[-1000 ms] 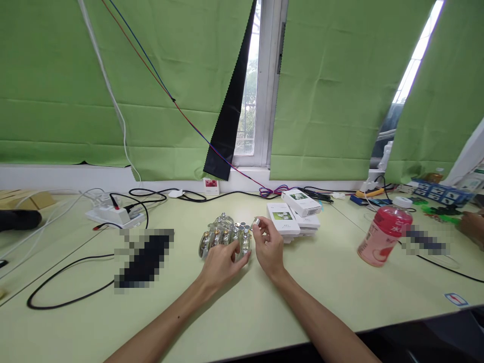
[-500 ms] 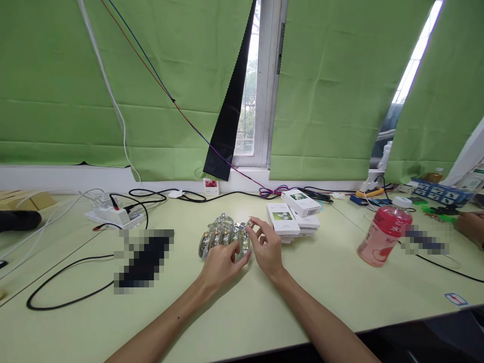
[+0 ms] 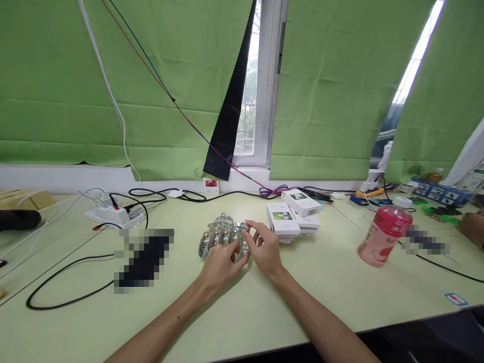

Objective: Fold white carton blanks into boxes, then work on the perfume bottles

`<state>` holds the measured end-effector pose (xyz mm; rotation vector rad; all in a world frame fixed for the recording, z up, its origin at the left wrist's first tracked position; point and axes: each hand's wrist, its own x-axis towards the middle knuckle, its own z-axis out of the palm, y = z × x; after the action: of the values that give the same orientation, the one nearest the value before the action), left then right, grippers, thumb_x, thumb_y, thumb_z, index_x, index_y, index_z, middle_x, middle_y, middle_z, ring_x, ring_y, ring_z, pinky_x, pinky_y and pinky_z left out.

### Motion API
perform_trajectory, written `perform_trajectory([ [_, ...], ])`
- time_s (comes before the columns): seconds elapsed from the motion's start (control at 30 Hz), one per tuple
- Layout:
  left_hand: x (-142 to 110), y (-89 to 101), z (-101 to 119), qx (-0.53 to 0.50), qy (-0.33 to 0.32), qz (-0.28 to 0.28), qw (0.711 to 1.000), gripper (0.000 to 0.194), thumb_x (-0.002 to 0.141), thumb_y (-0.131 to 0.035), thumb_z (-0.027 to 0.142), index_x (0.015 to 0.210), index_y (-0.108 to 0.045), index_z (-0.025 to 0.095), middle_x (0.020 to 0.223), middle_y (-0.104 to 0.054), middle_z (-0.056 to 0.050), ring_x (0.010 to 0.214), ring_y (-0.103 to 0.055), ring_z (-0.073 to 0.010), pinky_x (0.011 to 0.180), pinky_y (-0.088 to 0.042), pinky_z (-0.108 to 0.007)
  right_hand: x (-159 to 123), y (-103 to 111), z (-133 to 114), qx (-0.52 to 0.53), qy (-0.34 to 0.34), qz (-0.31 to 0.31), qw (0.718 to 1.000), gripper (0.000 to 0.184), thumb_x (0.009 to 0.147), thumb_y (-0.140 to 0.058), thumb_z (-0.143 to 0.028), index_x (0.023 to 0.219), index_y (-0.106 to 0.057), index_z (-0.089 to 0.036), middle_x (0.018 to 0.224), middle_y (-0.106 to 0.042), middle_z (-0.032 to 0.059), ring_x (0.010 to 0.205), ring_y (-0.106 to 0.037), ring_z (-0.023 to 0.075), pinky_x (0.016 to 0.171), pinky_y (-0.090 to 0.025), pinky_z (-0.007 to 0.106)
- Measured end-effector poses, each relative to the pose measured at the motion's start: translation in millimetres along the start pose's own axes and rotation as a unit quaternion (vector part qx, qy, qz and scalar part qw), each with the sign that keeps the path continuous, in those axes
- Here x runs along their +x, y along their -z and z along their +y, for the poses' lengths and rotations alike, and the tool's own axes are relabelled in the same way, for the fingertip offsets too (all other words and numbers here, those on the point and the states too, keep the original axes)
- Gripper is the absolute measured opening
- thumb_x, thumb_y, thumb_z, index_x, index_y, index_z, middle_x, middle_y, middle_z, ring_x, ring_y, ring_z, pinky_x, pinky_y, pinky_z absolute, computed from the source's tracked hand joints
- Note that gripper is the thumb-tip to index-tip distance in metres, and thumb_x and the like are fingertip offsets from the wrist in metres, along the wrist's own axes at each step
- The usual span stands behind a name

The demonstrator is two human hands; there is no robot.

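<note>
A row of small shiny, silvery, rounded pieces (image 3: 215, 238) stands close together on the table, some with gold-coloured knobs on top; their exact kind I cannot make out. More like them lie behind the row (image 3: 223, 220). My left hand (image 3: 221, 263) is closed at the front of the row, its curled fingers and thumb around the pieces at the right end and partly hiding them. At the same end, my right hand (image 3: 266, 249) pinches the top of a silvery piece between thumb and forefinger. Both hands nearly meet there.
White boxes with flower pictures (image 3: 283, 221) are stacked right of my hands. Farther right stands a pink drink bottle (image 3: 383, 234). A power strip (image 3: 113, 217) with cables lies at the left, near a blurred dark object (image 3: 145, 259). Another person's hand (image 3: 472, 227) shows at the right edge.
My right hand's fingertips have shifted slightly left and down over the end of the row. The left hand stays where it was.
</note>
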<state>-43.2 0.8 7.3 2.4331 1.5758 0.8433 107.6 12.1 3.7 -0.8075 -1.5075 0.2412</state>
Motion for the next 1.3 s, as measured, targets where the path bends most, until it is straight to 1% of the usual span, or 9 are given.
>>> perform_trajectory([
  [0.37, 0.1, 1.1, 0.8, 0.003, -0.009, 0.006, 1.000, 0.027, 0.085, -0.053, 0.040, 0.066, -0.048, 0.021, 0.052, -0.058, 0.003, 0.049, -0.051, -0.0132, 0.054, -0.030, -0.025, -2.5, -1.8, 3.5, -0.017, -0.030, -0.026, 0.999, 0.022, 0.088, -0.062, -0.022, 0.109, -0.069, -0.019, 0.094, -0.071, 0.0035, 0.052, -0.050, 0.0092, 0.051, -0.046, 0.025],
  [0.57, 0.3, 2.3, 2.7, 0.007, -0.007, 0.004, 1.000, 0.024, 0.084, -0.053, 0.036, 0.066, -0.049, 0.021, 0.052, -0.058, 0.002, 0.049, -0.051, -0.0133, 0.055, -0.030, -0.025, -2.6, -1.9, 2.7, -0.031, -0.035, -0.029, 0.998, 0.027, 0.084, -0.062, -0.020, 0.110, -0.067, -0.019, 0.097, -0.071, 0.0037, 0.052, -0.050, 0.0094, 0.051, -0.046, 0.025],
  [0.7, -0.1, 2.4, 3.0, 0.002, -0.006, 0.003, 1.000, 0.023, 0.083, -0.054, 0.035, 0.065, -0.049, 0.022, 0.051, -0.056, 0.003, 0.048, -0.049, -0.0131, 0.054, -0.030, -0.025, -2.2, -1.3, 3.3, -0.034, -0.044, -0.037, 0.998, 0.027, 0.083, -0.061, -0.021, 0.110, -0.066, -0.019, 0.096, -0.071, 0.0036, 0.051, -0.050, 0.0099, 0.052, -0.047, 0.025],
  [0.9, -0.5, 2.9, 3.6, -0.003, -0.002, 0.001, 1.000, 0.022, 0.082, -0.054, 0.034, 0.065, -0.048, 0.021, 0.051, -0.054, 0.003, 0.048, -0.047, -0.0127, 0.054, -0.030, -0.025, -1.7, -0.1, 2.9, -0.040, -0.056, -0.054, 0.996, 0.029, 0.082, -0.060, -0.021, 0.111, -0.063, -0.020, 0.095, -0.070, 0.0029, 0.050, -0.050, 0.0097, 0.054, -0.047, 0.025],
  [1.03, -0.6, 2.8, 3.4, -0.002, -0.001, -0.001, 1.000, 0.023, 0.083, -0.054, 0.034, 0.065, -0.047, 0.022, 0.050, -0.052, 0.004, 0.049, -0.046, -0.0127, 0.054, -0.029, -0.025, -2.3, 0.3, 2.7, -0.045, -0.063, -0.073, 0.994, 0.029, 0.083, -0.060, -0.021, 0.112, -0.061, -0.021, 0.092, -0.070, 0.0011, 0.048, -0.050, 0.0091, 0.055, -0.047, 0.025],
  [1.3, 0.5, 1.4, 1.8, -0.001, -0.005, 0.002, 1.000, 0.025, 0.084, -0.054, 0.034, 0.064, -0.047, 0.021, 0.051, -0.053, 0.003, 0.048, -0.046, -0.0125, 0.054, -0.028, -0.026, -2.9, -0.5, 5.6, -0.042, -0.058, -0.085, 0.994, 0.029, 0.085, -0.058, -0.021, 0.114, -0.061, -0.021, 0.091, -0.070, 0.0013, 0.046, -0.050, 0.0089, 0.052, -0.045, 0.023],
])
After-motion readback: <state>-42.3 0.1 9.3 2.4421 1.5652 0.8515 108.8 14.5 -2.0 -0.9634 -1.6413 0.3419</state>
